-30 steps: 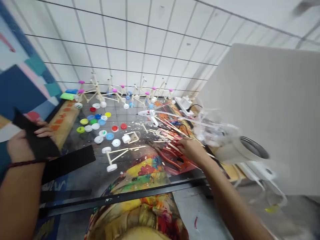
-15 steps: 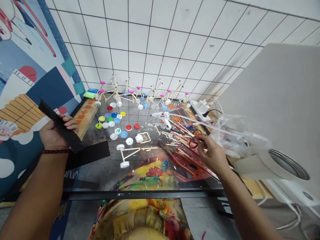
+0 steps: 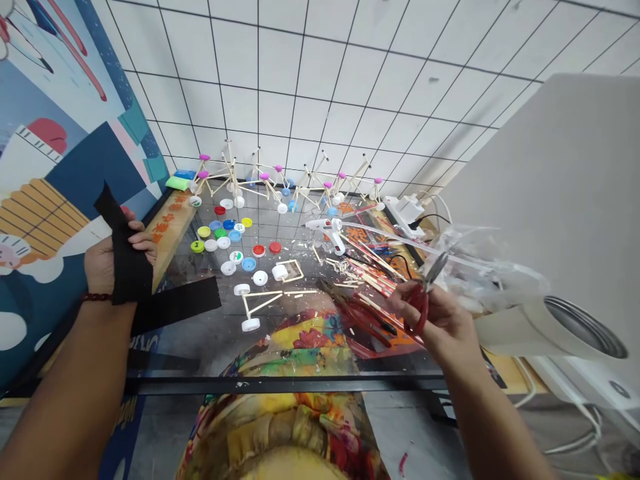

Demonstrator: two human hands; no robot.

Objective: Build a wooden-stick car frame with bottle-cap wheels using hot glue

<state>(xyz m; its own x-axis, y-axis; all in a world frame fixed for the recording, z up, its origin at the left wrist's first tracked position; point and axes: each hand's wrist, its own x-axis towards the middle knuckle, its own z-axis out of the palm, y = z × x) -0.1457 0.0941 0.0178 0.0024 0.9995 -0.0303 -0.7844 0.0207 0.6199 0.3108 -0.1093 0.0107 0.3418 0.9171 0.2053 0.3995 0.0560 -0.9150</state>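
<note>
My left hand (image 3: 117, 257) is closed on a black strip (image 3: 131, 267), which looks like cloth or paper, at the table's left side. A second length of black strip (image 3: 183, 301) lies flat on the table beside it; whether the two are joined I cannot tell. My right hand (image 3: 440, 317) grips red-handled scissors (image 3: 417, 313) over the right of the table, blades pointing up and away. Under that hand lie red-handled pliers (image 3: 350, 310) and several thin sticks (image 3: 373, 270). A stick frame with white bottle-cap wheels (image 3: 250, 324) rests in the middle.
Coloured bottle caps (image 3: 229, 224) are scattered left of centre. Several stick models with pink tops (image 3: 264, 176) line the back by the tiled wall. A white glue gun (image 3: 330, 230), a clear plastic bag (image 3: 470, 267), a power strip (image 3: 400, 215) and a pale cylinder (image 3: 540, 333) are on the right.
My right hand has lifted the scissors off the table and their blades now show. My left hand has turned the black strip so its broad side faces me.
</note>
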